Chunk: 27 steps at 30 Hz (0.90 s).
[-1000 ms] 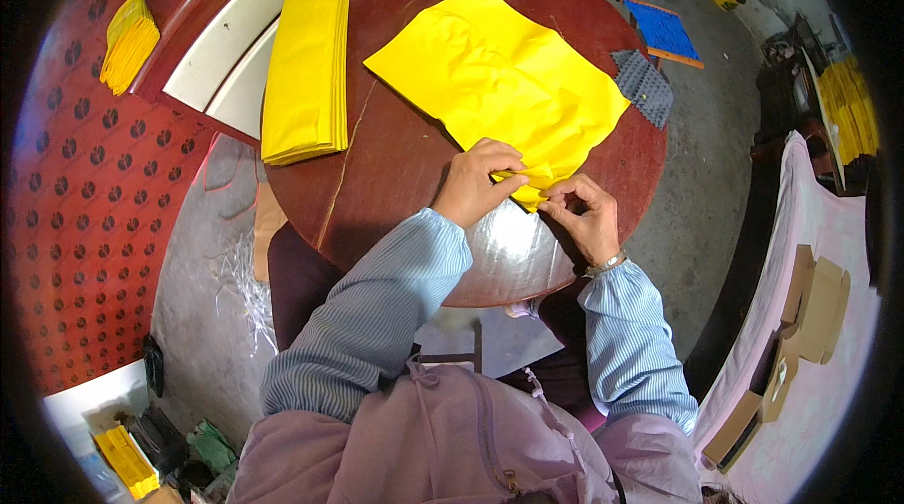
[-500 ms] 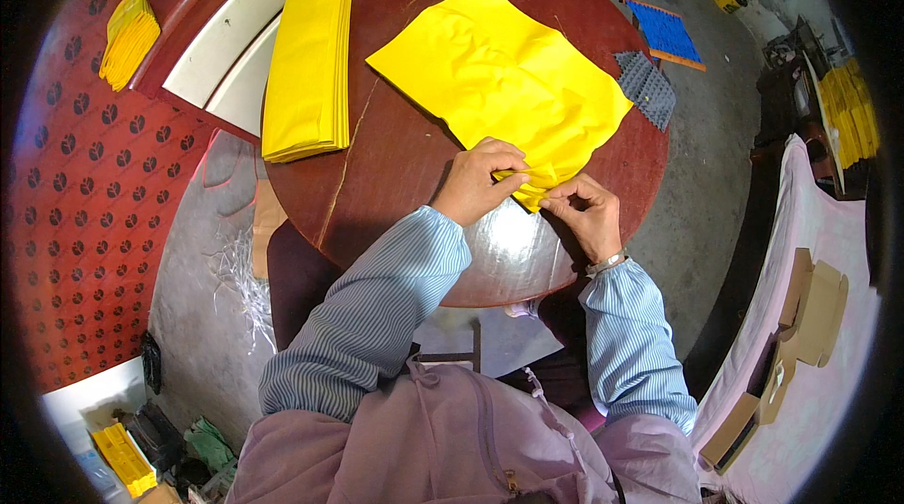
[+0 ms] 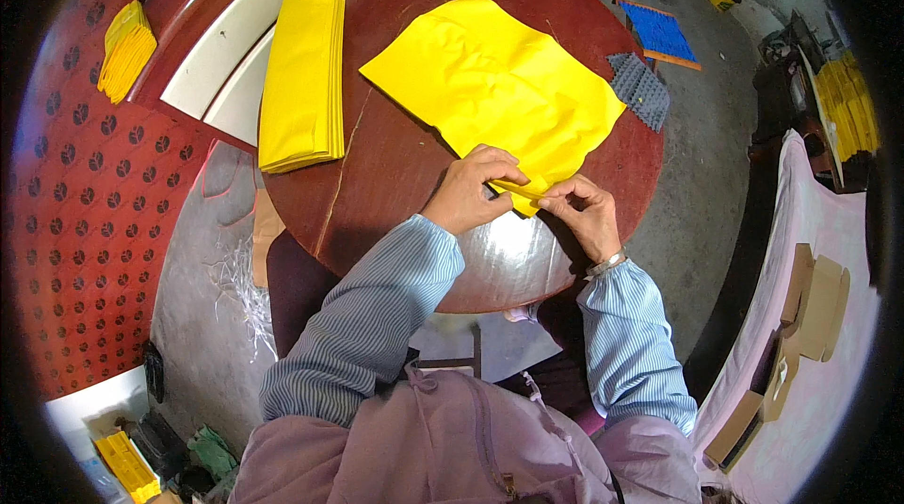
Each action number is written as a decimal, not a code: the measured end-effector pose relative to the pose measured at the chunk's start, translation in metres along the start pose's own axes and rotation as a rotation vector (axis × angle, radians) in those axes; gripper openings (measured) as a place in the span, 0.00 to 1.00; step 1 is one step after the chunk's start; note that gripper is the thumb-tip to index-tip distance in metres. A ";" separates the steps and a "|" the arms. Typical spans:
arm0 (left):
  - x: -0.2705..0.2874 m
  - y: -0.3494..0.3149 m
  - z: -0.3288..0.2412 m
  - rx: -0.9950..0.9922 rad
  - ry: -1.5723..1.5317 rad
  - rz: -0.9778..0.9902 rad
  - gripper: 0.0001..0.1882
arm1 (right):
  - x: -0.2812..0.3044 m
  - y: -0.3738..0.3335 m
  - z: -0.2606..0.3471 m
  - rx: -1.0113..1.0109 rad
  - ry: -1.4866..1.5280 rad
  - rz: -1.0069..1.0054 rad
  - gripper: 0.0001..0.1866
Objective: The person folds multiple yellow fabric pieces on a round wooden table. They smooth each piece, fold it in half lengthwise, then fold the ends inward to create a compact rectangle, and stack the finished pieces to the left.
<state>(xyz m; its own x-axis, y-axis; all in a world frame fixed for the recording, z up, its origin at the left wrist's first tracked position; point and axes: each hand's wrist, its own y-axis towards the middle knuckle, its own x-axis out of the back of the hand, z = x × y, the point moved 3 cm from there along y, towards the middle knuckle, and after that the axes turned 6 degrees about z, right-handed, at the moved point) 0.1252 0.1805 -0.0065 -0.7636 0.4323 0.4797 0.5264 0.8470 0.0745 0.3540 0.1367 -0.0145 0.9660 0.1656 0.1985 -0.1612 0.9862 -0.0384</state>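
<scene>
A round dark-red table [image 3: 395, 165] stands on a grey concrete floor [image 3: 716, 155]. A yellow sheet [image 3: 490, 80] lies flat on it, long axis running from far left to near right. Left hand [image 3: 471, 191] and right hand [image 3: 586, 214] pinch its near corner.

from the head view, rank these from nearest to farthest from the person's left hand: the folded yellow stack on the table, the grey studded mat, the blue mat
1. Folded yellow stack, on the table's left side, up and left of the left hand.
2. Grey studded mat, at the table's right edge.
3. Blue mat, on the floor beyond the grey one.

The first two are fairly close in distance.
</scene>
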 end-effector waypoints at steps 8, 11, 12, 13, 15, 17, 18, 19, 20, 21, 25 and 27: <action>-0.010 0.001 0.001 -0.065 0.050 -0.176 0.17 | -0.011 0.000 0.004 0.030 0.009 -0.096 0.06; -0.014 0.005 0.004 -0.107 0.073 -0.261 0.14 | 0.013 0.011 0.011 0.185 -0.242 -0.271 0.06; -0.015 0.005 0.005 -0.098 0.067 -0.263 0.13 | 0.030 0.020 0.013 0.258 -0.320 -0.394 0.06; -0.015 0.004 0.006 -0.075 0.056 -0.257 0.13 | 0.050 0.026 0.014 0.330 -0.396 -0.516 0.05; -0.014 0.004 0.005 -0.091 0.078 -0.240 0.13 | 0.097 0.041 0.011 0.299 -0.749 -0.649 0.13; -0.012 0.004 0.003 -0.109 0.061 -0.229 0.13 | 0.127 0.057 -0.002 0.155 -1.060 -0.748 0.20; -0.011 0.004 0.002 -0.120 0.034 -0.223 0.12 | 0.133 0.063 -0.012 0.085 -1.206 -0.647 0.22; -0.009 0.004 0.001 -0.117 0.009 -0.208 0.12 | 0.138 0.067 -0.025 -0.122 -1.319 -0.530 0.24; -0.009 0.003 0.000 -0.105 0.036 -0.189 0.12 | 0.136 0.070 -0.032 -0.084 -1.311 -0.572 0.23; -0.007 0.005 0.000 -0.114 0.027 -0.189 0.12 | 0.140 0.071 -0.034 -0.011 -1.343 -0.591 0.24; -0.009 0.005 0.003 -0.107 -0.003 -0.203 0.12 | 0.143 0.072 -0.029 0.012 -1.384 -0.550 0.27; -0.010 0.004 0.005 -0.116 0.042 -0.214 0.11 | 0.134 0.062 -0.013 0.000 -1.370 -0.565 0.28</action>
<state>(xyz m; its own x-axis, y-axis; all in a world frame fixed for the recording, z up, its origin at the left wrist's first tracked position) 0.1332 0.1816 -0.0157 -0.8476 0.2316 0.4775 0.3953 0.8759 0.2768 0.4763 0.2203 -0.0034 -0.0388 -0.3554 0.9339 0.1621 0.9200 0.3568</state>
